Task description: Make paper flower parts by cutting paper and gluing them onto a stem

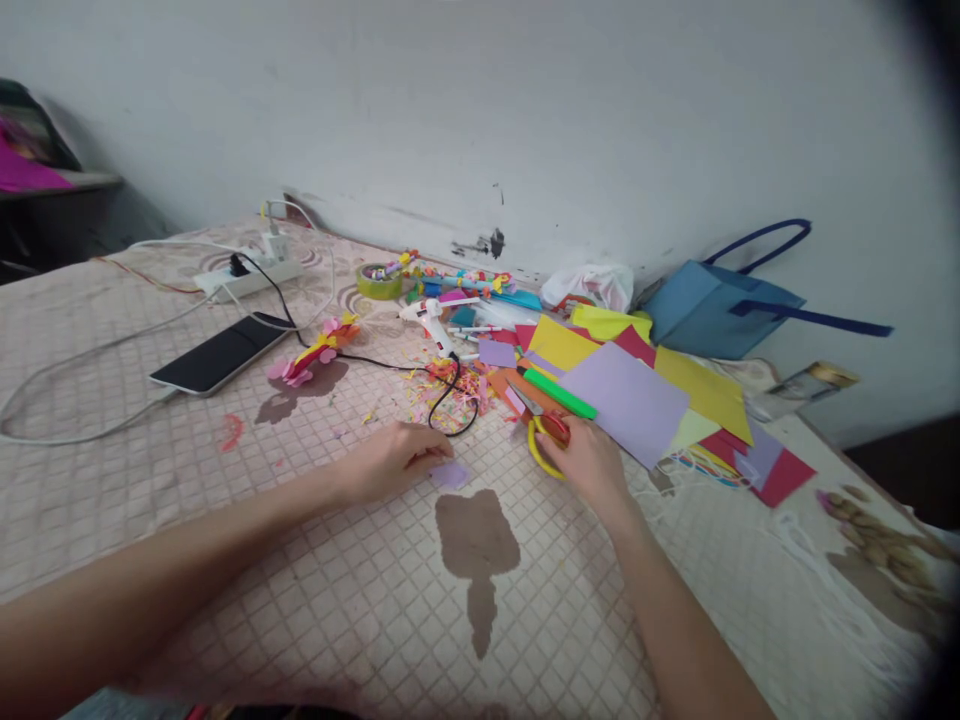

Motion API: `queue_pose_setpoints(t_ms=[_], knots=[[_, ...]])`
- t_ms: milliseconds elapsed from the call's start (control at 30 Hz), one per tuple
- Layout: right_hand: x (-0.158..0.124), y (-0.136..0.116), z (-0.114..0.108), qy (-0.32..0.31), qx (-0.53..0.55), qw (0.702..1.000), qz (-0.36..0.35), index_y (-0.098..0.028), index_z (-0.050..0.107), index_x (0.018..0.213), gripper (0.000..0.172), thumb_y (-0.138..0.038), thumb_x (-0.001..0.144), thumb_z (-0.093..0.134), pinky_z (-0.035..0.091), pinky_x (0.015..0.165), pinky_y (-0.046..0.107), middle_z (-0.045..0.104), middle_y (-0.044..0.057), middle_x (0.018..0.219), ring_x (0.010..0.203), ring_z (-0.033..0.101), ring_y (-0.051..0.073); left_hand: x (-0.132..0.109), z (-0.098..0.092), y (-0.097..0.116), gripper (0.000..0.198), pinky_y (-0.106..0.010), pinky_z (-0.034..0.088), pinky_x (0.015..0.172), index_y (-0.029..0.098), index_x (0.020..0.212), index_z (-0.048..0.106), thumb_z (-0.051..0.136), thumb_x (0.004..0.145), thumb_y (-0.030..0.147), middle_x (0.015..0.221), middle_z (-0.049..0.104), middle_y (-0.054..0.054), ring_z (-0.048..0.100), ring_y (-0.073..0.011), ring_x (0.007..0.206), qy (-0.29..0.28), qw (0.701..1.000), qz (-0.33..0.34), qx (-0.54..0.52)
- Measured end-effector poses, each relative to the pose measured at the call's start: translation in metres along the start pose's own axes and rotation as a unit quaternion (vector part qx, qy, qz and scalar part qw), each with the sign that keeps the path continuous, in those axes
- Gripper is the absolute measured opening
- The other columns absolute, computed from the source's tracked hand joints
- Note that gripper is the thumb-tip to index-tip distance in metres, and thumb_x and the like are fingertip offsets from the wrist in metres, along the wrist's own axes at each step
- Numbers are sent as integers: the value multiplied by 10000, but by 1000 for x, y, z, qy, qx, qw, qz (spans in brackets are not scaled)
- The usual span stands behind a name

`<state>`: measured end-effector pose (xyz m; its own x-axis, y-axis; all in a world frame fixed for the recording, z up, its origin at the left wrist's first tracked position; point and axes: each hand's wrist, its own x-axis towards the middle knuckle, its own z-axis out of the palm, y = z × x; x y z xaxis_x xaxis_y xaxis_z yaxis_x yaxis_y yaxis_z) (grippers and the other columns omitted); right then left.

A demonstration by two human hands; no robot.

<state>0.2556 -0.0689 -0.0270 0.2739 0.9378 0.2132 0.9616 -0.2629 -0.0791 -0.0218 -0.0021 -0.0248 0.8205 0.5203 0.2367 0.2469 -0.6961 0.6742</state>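
Note:
Between the fingertips of my left hand [395, 459] is a small piece of lilac paper [450, 474], low over the tablecloth. My right hand [591, 460] has its fingers around the handles of a pair of scissors [541, 420], one red and one yellow. The scissor blades point up and left, over orange paper near a green marker [559, 393]. Paper shreds [465, 385] lie scattered beyond my left hand. A white glue gun [429, 322] rests behind them, its black cord looping toward me.
Coloured paper sheets [626, 395] spread to the right, with a blue bag [724, 308] behind. A tablet [221, 352], a power strip [251, 278] with cables and a paper flower decoration [319, 350] are on the left. Green tape [379, 281] sits near the wall.

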Motion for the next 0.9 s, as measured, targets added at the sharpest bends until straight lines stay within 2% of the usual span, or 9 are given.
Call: queue_pose_setpoints(t_ms=[100, 167, 233, 367, 467, 600, 667, 733, 900], knots=[[-4, -9, -7, 68, 40, 997, -27, -136, 605, 965, 287, -368, 833, 501, 415, 737, 354, 619, 137, 926, 887, 568, 266, -2, 1, -5, 243, -235, 432, 670, 222, 1035, 648, 477, 866, 260, 845, 713, -39, 637, -159, 735, 12, 1000, -11, 26], [-9, -20, -13, 106, 146, 982, -63, -161, 609, 951, 245, -349, 850, 489, 419, 783, 368, 613, 121, 949, 931, 550, 258, -2, 1, -6, 247, -240, 436, 696, 235, 1046, 644, 470, 877, 283, 900, 716, -39, 650, -168, 775, 9, 999, -14, 49], [-17, -35, -16, 67, 301, 947, -92, -180, 611, 944, 229, -348, 871, 476, 446, 740, 340, 624, 96, 922, 865, 575, 221, -2, 0, -5, 238, -240, 437, 702, 234, 997, 657, 452, 888, 285, 907, 715, -35, 653, -168, 782, 11, 997, -13, 69], [-33, -63, -12, -126, 554, 820, -68, -182, 607, 923, 271, -419, 872, 485, 443, 513, 248, 634, 58, 854, 643, 596, 147, -1, -3, 3, 203, -228, 442, 680, 201, 911, 653, 457, 885, 245, 849, 701, -35, 638, -151, 752, 81, 996, -12, 43], [-42, -77, -6, -210, 673, 709, -12, -159, 596, 861, 353, -494, 857, 486, 394, 429, 198, 640, 56, 832, 564, 580, 108, -1, -4, 10, 171, -225, 453, 704, 196, 938, 632, 473, 875, 197, 881, 684, -36, 625, -141, 792, 130, 991, 5, -16], [-48, -87, -1, -341, 766, 542, 68, -126, 596, 818, 485, -594, 823, 469, 337, 368, 174, 646, 59, 727, 489, 550, 91, -3, -2, 18, 195, -277, 453, 819, 201, 967, 635, 472, 873, 149, 930, 666, -55, 601, -160, 902, 108, 989, 76, -66], [-49, -89, -1, -390, 779, 484, 77, -124, 596, 795, 452, -563, 825, 497, 340, 374, 171, 639, 47, 697, 485, 539, 85, -4, -2, 22, 202, -300, 449, 854, 200, 945, 640, 468, 871, 124, 936, 661, -63, 594, -167, 931, 82, 986, 114, -86], [-50, -90, -1, -384, 793, 467, 77, -140, 580, 756, 338, -473, 815, 573, 339, 382, 166, 608, 6, 637, 465, 511, 71, -4, -1, 24, 197, -306, 454, 858, 200, 923, 639, 470, 870, 115, 956, 652, -68, 590, -167, 946, 66, 984, 133, -96], [-49, -89, -2, -315, 806, 496, 76, -170, 565, 722, 196, -283, 714, 724, 333, 397, 157, 513, -67, 561, 427, 438, 40, -3, 1, 24, 150, -329, 449, 890, 189, 906, 625, 491, 867, 133, 1096, 591, -86, 545, -177, 1043, 87, 985, 128, -79]])
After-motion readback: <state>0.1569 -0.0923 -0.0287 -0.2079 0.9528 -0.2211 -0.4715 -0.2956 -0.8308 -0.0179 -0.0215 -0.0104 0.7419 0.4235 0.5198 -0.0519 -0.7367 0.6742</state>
